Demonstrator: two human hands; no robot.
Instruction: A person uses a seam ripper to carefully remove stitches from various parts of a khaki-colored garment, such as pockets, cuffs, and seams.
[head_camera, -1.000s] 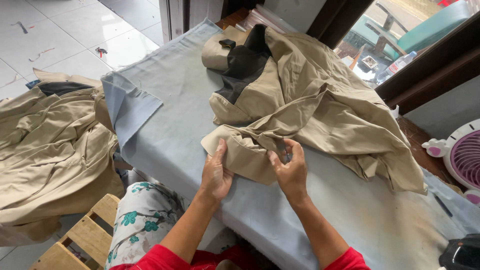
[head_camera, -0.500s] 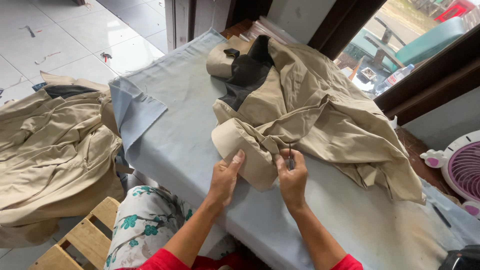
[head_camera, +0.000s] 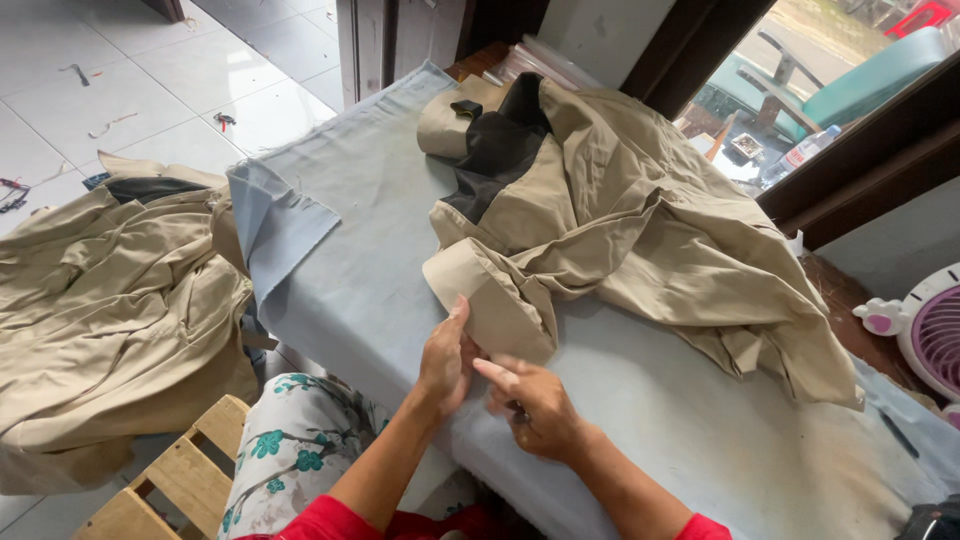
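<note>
A khaki garment (head_camera: 640, 220) with a black collar lining (head_camera: 500, 150) lies crumpled on a table under a grey-blue cloth (head_camera: 370, 270). Its folded cuff (head_camera: 490, 300) points toward me. My left hand (head_camera: 445, 360) holds the near edge of that cuff, thumb up against the fabric. My right hand (head_camera: 535, 405) sits just right of it on the cloth, below the cuff, index finger pointing at the left hand. Its other fingers curl around a small dark tool (head_camera: 519, 410) that is mostly hidden.
A heap of more khaki garments (head_camera: 110, 310) lies at the left over a slatted wooden stand (head_camera: 170, 480). A pink and white fan (head_camera: 930, 335) stands at the right edge, with a thin dark stick (head_camera: 898, 433) on the cloth near it. A window is behind the table.
Both hands have slid off the top of the cuff toward the table's near edge. The right hand has dropped below the cuff.
</note>
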